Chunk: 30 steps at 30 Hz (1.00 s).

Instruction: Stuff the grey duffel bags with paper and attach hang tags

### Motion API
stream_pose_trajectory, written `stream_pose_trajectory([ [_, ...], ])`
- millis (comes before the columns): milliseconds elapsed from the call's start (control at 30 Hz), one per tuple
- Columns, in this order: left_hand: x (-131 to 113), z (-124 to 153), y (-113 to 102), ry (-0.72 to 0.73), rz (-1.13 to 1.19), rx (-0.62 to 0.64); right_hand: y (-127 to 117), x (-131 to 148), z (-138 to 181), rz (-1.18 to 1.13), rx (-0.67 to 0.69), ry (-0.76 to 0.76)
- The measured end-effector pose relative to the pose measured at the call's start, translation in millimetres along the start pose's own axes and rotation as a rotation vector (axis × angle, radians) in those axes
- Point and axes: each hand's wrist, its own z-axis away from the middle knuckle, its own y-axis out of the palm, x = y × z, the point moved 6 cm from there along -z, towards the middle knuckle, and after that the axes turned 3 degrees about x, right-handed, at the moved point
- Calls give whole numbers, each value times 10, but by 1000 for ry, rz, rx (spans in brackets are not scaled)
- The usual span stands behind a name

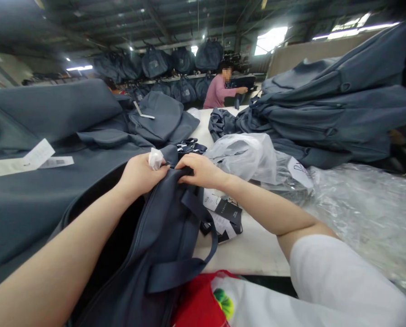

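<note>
A dark blue bag (167,213) lies before me with its long mouth gaping open and a strap handle (179,272) looped over its side. My left hand (140,175) pinches the bag's edge at the far end of the opening. A crumpled white scrap (155,159), perhaps paper or tape, sits against its fingers. Close by on the right, my right hand (203,170) is closed on the same end of the bag; its fingertips are partly hidden in the fabric. Beneath the right forearm, black and white hang tags (228,213) lie on the white table (250,245).
Dark blue bags (325,109) are piled at right, and more blue bags (53,109) with white labels (39,156) lie at left. Clear plastic bags (363,213) cover the right side. Behind the table, a person in pink (218,93) handles something dark near hanging bags (155,61).
</note>
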Motion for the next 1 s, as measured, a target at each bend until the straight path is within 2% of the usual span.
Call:
stream_pose_trajectory([
  [67,-63,46,-44,22,-66,-55,6,-7,-8,-10,-12,-4],
  [133,-169,94,-68,45,-234,-62,26,-19,-18,-4,-6,5],
  [233,-280,147,-78,17,-484,14,62,-23,-35,9,12,11],
  [333,-300,154,-100,19,-500,107,89,-5,-54,27,22,-9],
  [500,-129,162,-205,-4,-56,250,100,70,-87,46,41,-47],
  [600,-6,285,-303,-60,198,260,103,180,-101,27,57,-90],
  [667,85,406,-334,-151,343,254,114,275,-106,16,67,-124],
  [767,224,561,-307,-368,641,241,139,424,-129,14,67,-162],
  [867,295,593,-285,-522,925,198,189,516,-194,18,83,-135],
  [933,295,564,-294,-559,1010,206,240,531,-244,37,111,-115],
  [1000,278,546,-323,-554,978,243,290,520,-274,108,133,-141],
])
